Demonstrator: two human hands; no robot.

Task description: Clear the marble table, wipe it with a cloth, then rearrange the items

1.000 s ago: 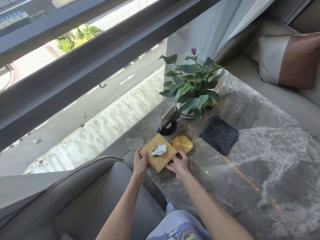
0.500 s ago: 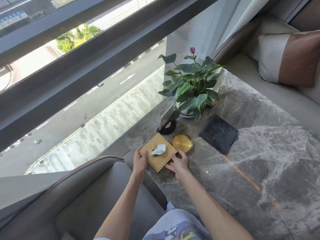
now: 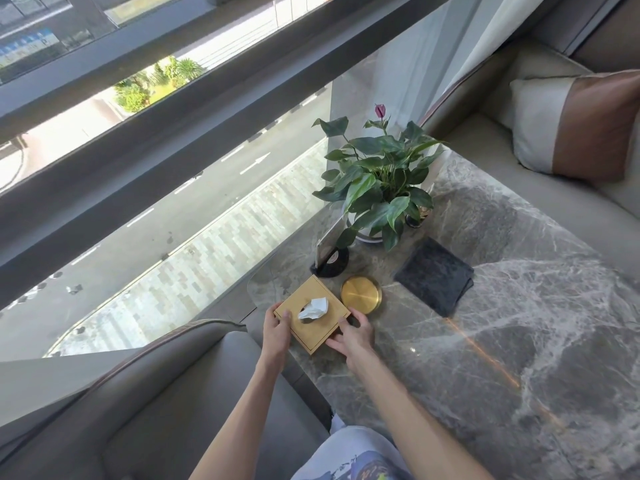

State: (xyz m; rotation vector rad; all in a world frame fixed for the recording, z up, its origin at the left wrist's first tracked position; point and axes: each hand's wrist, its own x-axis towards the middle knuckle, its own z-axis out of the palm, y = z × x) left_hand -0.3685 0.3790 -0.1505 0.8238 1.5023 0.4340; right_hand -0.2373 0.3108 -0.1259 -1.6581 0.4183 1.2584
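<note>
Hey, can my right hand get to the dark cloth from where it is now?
Probably yes. The right hand holds the tissue box with the left hand, so it must let go first. Only bare table lies between it and the cloth; the brass dish sits just off that line.

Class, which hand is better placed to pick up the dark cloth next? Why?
Right. The right hand grips the tissue box on the side nearer the cloth; the left hand is opposite.
</note>
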